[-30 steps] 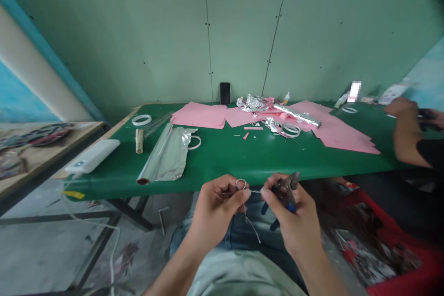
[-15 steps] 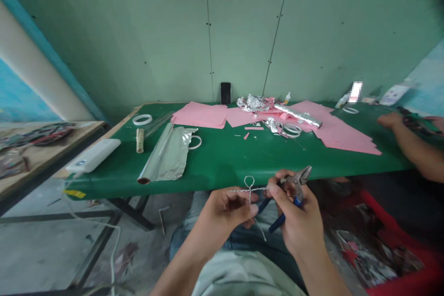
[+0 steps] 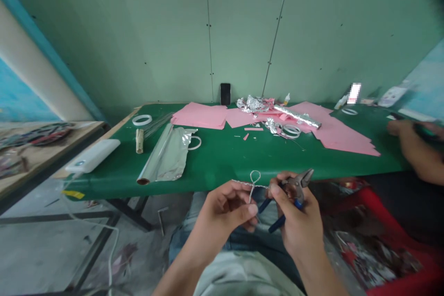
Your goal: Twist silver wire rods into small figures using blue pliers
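A twisted silver wire [image 3: 253, 186], bent into a small round loop with two side arms and a stem, is held above my lap by the table's front edge. My left hand [image 3: 224, 210] pinches its stem between thumb and fingers. With thumb and fingertips, my right hand [image 3: 300, 222] grips the end of the right arm of the wire. That same hand also keeps a pair of blue-handled pliers [image 3: 299, 186] in its palm, jaws pointing up and away from the wire. My left fingers partly hide the stem's lower end.
On the green table [image 3: 222, 155] lie a foil roll [image 3: 156, 159], pink paper sheets [image 3: 201, 115], crumpled foil [image 3: 255, 103] and white rings [image 3: 142, 120]. A power bank [image 3: 93, 156] sits at left. Another person's hand [image 3: 404, 129] works at right, above a red crate [image 3: 405, 286].
The wire's loop has shifted slightly right and upward and tilted. Its lower tail shows less below my left thumb. At right, the other person's hand has moved.
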The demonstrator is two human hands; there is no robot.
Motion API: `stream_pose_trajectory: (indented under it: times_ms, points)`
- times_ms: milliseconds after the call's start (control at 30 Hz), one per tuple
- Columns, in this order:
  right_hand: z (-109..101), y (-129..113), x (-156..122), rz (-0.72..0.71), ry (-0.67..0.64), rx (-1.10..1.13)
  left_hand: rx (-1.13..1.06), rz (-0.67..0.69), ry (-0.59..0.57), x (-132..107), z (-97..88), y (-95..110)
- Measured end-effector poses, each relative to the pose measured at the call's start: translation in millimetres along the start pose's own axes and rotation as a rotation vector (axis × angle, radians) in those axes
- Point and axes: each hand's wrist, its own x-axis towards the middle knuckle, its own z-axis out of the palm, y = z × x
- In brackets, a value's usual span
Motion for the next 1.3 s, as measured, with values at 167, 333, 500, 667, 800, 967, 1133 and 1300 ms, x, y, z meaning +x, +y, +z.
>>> stream_pose_trajectory:
  times_ms: [167, 333, 500, 667, 800, 967, 1133, 1300]
  points:
    - [-0.1, -1.2, -0.4, -0.006, 0.004, 0.023, -0.011, -0.053, -0.116, -2.4, -1.1, -2.9]
    - [-3.4, -5.1, -0.1, -0.035, -0.02, -0.008, 0.036, -0.027, -0.12, -3.7, 4.5, -2.4]
    - [-5.9, 0.7, 2.3, -0.024, -0.101, 0.016, -0.096, 0.064, 0.209, 6.5, 2.9, -3.0]
    - [0.3, 11.5, -0.4, 0.008, -0.162, -0.022, -0.373, -0.014, 0.285, 17.5, 0.2, -7.9]
    - [11.4, 6.3, -1.1, -0.005, -0.18, -0.065, -0.428, -0.088, 0.214, 18.4, 3.1, -14.2]
    - [14.7, -3.1, 2.9, -0.043, -0.112, -0.159, -0.383, -0.11, 0.148, 18.3, 5.4, -24.5]
    - [9.3, -7.3, 3.9, -0.082, -0.186, -0.227, -0.37, -0.076, 0.145, 19.4, 3.5, -31.4]
    - [3.7, -14.0, 6.9, -0.105, -0.211, -0.258, -0.25, -0.116, 0.014, 17.2, -13.0, -20.3]
